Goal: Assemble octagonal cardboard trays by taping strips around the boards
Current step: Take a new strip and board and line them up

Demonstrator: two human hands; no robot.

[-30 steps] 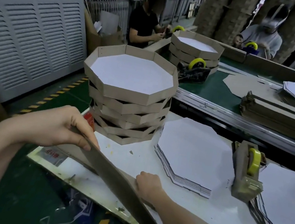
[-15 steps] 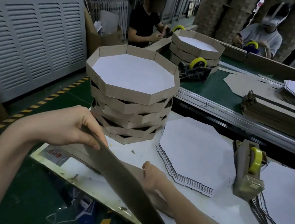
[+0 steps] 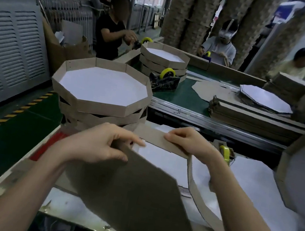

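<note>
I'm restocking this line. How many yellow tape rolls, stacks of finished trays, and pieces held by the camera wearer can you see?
Yellow tape rolls: 4
Stacks of finished trays: 2
Held board: 1
Held strip: 1
Total: 8

I'm seeing through one wide-angle camera riding on the person's head, facing forward and down over the worktop. It's sitting close above the left hand and right hand, with the board and strip filling the foreground and the green conveyor stretching beyond.
</note>
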